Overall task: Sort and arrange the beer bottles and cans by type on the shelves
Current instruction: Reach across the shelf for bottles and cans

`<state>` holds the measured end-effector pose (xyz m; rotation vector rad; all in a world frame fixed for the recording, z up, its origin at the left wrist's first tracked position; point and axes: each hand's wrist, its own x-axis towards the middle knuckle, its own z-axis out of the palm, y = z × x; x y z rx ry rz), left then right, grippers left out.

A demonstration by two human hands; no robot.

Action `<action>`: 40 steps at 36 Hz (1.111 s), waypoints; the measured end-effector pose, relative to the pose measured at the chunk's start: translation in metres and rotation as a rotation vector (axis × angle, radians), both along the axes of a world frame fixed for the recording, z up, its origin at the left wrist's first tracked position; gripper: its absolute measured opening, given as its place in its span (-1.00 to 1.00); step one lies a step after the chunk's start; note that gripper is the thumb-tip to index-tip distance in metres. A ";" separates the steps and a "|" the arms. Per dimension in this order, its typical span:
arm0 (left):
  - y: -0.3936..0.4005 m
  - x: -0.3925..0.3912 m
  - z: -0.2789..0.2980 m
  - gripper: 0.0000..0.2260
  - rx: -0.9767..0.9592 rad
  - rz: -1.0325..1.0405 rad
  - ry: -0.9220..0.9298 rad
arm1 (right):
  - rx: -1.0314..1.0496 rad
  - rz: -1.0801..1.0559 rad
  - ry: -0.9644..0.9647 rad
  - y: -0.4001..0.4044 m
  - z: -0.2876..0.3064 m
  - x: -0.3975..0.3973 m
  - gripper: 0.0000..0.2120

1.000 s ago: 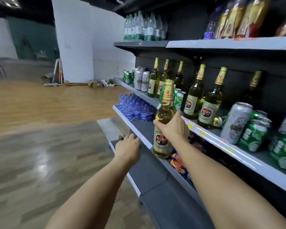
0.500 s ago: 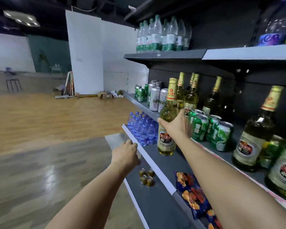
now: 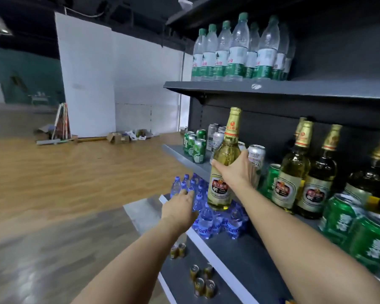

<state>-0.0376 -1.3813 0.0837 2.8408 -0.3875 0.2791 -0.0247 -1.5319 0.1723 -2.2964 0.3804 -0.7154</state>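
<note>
Our right hand (image 3: 237, 172) is wrapped around a tall beer bottle (image 3: 223, 172) with a gold neck, and we hold it up in the air, out past the front edge of the middle shelf (image 3: 198, 164). Nothing is under it but the small blue water bottles (image 3: 203, 207) on the shelf below. If our fingers slip on the smooth glass, it could drop on them or on the floor and break. Our left hand (image 3: 180, 208) is flat with its fingers spread, reaching out low near the blue bottles and holding nothing, so it cannot catch the bottle. Just behind the bottle stand silver cans (image 3: 256, 157) and green cans (image 3: 195, 145). If we push it in too fast, we think it could bump a can and tip it over. The other beer bottles (image 3: 305, 170) stand close together to the right, and glass hitting glass could knock them down too. We should go slow and set it down straight.
</note>
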 end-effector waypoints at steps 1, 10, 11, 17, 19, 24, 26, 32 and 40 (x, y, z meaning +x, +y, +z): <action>0.000 0.016 0.000 -0.48 -0.071 -0.009 0.017 | -0.005 -0.010 0.006 0.006 -0.001 0.015 -0.25; -0.017 0.150 0.012 -0.03 -0.804 -0.158 0.243 | -0.014 -0.019 -0.029 0.029 -0.012 0.135 -0.29; -0.020 0.164 0.011 -0.08 -0.859 -0.176 0.248 | -0.007 -0.019 -0.038 0.030 -0.011 0.149 -0.28; -0.030 0.243 0.020 -0.51 -0.812 -0.127 0.091 | -0.025 -0.031 -0.037 0.030 0.005 0.221 -0.27; -0.032 0.265 0.024 -0.52 -0.766 -0.135 0.091 | -0.040 -0.054 -0.017 0.028 0.008 0.239 -0.27; -0.040 0.307 0.025 -0.53 -0.688 -0.157 0.109 | -0.090 -0.132 0.111 0.015 0.022 0.271 -0.24; -0.045 0.317 0.023 -0.52 -0.682 -0.167 0.132 | -0.177 -0.193 0.211 0.010 0.030 0.279 -0.17; -0.061 0.343 0.017 -0.48 -0.610 -0.233 0.204 | -0.306 -0.338 0.374 0.001 0.036 0.295 -0.16; -0.075 0.359 0.008 -0.48 -0.638 -0.310 0.271 | -0.426 -0.405 0.441 -0.003 0.034 0.306 -0.20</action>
